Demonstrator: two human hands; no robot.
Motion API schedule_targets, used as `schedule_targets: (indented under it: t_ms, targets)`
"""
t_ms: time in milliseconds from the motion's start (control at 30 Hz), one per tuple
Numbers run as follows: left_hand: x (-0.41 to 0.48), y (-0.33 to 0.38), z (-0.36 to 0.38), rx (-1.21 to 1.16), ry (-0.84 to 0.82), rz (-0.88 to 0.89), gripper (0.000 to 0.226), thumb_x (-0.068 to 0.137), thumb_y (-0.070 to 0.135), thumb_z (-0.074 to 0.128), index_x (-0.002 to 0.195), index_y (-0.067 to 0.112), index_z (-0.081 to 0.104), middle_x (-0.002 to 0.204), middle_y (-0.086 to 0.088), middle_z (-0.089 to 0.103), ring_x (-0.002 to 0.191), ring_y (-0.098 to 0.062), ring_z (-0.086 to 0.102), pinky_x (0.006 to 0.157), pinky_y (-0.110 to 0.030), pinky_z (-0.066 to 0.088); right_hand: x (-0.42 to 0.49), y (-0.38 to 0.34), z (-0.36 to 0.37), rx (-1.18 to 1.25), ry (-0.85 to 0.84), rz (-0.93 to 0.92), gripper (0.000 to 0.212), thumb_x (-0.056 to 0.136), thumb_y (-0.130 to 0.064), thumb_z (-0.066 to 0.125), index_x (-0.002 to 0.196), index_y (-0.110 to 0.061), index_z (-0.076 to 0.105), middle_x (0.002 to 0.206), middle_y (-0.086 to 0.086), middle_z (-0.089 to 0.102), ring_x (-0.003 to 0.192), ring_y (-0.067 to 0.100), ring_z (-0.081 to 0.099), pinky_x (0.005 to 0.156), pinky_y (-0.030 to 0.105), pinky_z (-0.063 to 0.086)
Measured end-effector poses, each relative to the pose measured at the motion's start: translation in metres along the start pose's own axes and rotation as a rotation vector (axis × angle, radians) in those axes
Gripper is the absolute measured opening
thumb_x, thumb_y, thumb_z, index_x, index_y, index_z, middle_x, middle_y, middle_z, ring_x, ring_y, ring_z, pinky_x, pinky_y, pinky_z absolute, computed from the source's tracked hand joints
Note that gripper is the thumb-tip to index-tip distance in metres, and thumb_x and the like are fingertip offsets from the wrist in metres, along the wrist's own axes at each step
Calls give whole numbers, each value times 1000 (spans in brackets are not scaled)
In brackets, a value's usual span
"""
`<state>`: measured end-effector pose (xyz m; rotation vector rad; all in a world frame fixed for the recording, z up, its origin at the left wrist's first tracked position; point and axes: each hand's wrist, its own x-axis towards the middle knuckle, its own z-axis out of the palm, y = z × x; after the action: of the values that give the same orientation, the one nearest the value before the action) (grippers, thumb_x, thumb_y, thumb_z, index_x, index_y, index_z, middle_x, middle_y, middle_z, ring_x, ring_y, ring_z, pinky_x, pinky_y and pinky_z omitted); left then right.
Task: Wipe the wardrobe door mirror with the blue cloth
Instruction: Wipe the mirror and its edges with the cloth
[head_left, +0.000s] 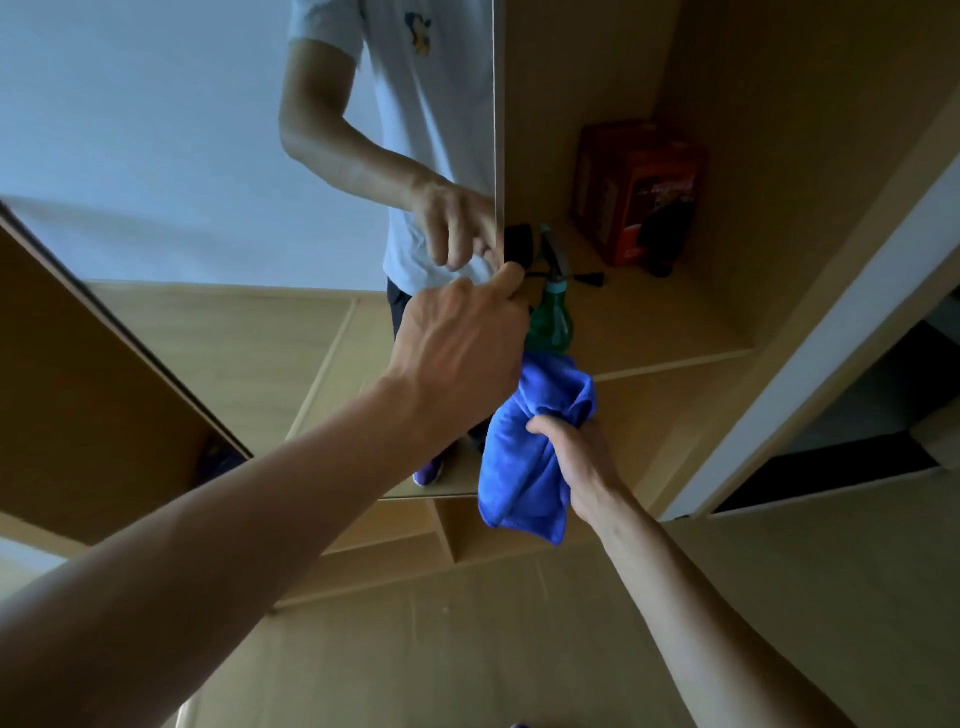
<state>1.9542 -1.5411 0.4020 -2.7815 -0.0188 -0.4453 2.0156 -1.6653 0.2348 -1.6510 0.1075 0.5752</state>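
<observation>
The wardrobe door mirror (208, 156) fills the upper left and reflects a person in a white shirt. My left hand (457, 343) reaches forward and grips the mirror door's right edge, thumb on the front and fingers curled behind it. Lower and to the right, my right hand (576, 457) clutches the bunched blue cloth (524, 457), which hangs in front of the mirror's bottom right corner and does not clearly touch the glass.
Inside the open wardrobe, a green spray bottle (551, 317) stands on a wooden shelf (675, 332) just behind the door edge, beside a small black object (519, 241). A red box (639, 192) sits in the back corner. Wooden panels surround the mirror.
</observation>
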Motion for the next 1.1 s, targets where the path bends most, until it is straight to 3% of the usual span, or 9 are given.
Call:
schedule_targets:
  t_ms: [200,300,367,500,667,733,833,1000,1100]
  targets:
    - [-1,0,-6,7,-62,14,31,90,16,48,114,20,66,131,7,51,57,-20,39,43,-29,19,0,11,4,-86,10,87,19,78,-27,70,91,-14,65,83,9,70,79,25,72,65,33,53]
    - [-2,-1,-8,17,-64,23,33,91,14,46,117,20,65,132,7,51,49,-17,28,43,-29,17,-5,-8,6,-97,31,23,30,68,-41,66,87,-17,67,81,5,71,80,27,71,73,39,55]
    - [-2,0,-8,11,-63,18,32,92,14,45,116,20,65,129,7,51,48,-16,21,43,-29,15,-9,-24,4,-48,44,-23,33,59,-42,66,82,-19,67,70,-2,68,74,22,69,66,35,51]
    - [0,1,-11,-30,-82,1,30,91,15,47,115,18,64,122,6,52,55,-18,35,43,-29,15,-15,-57,-2,61,-13,-129,8,59,-34,67,59,-27,63,54,-11,58,58,9,62,60,29,43]
    - [8,-1,-28,-54,-56,-16,34,91,15,47,122,20,61,125,5,51,61,-16,39,44,-28,15,-18,-74,-6,112,-60,-204,16,58,-31,67,70,-21,62,65,-4,60,70,17,61,67,36,44]
    - [17,-5,-45,-28,20,-34,27,93,19,50,117,20,63,124,3,50,73,-23,47,44,-29,12,-19,-69,-6,122,-84,-185,7,61,-29,66,67,-26,64,59,-9,60,60,10,63,62,32,44]
    - [30,-15,-72,5,102,-49,18,91,23,56,103,18,68,117,0,53,81,-27,49,46,-29,10,-19,-58,-7,102,-77,-132,21,61,-30,67,77,-18,63,62,-5,62,63,14,65,60,32,47]
    - [35,-24,-90,20,155,-43,17,92,19,53,98,17,69,113,-1,53,77,-20,25,47,-29,9,-21,-54,-5,47,-84,-45,29,58,-34,67,79,-15,62,71,3,62,72,23,63,65,34,47]
    - [30,-24,-86,2,129,-32,17,90,19,54,97,18,69,115,1,52,58,-15,18,46,-28,10,-25,-63,-3,37,-42,-79,24,55,-33,66,69,-17,55,62,-1,54,67,22,56,65,35,42]
